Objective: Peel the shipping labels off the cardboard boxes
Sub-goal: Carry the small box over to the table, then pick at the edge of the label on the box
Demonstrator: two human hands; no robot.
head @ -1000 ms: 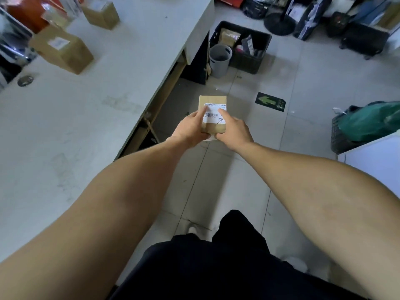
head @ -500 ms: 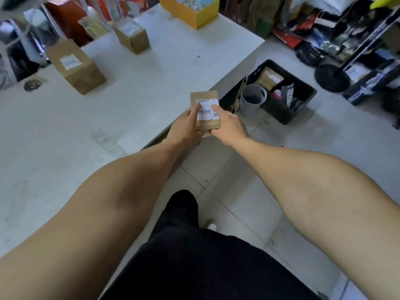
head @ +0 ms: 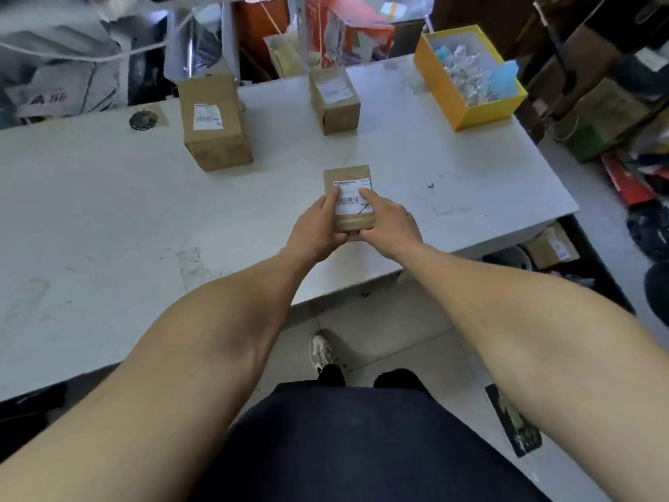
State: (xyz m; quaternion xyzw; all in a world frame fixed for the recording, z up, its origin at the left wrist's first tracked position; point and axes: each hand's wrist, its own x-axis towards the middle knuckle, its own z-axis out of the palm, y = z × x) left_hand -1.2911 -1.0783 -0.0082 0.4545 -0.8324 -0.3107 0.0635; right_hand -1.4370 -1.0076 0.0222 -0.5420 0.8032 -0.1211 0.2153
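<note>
Fingers point(head: 335, 196) of the left hand point(head: 316, 226) curl round the left side of a small cardboard box point(head: 349, 201), thumb laid on its shipping label point(head: 353, 199); the right hand point(head: 389, 221) grips the other side, one fingertip on the label's upper right edge, probably hunting a corner to lift. Box held in the air over the near edge of the white table point(head: 108, 219), label facing up, likely so both thumbs can work it; label appears fully stuck down. Further back on the table two more labelled boxes, a larger box point(head: 213, 125) and a smaller box point(head: 335, 99), stand waiting, a yellow bin point(head: 470, 76) to their right.
</note>
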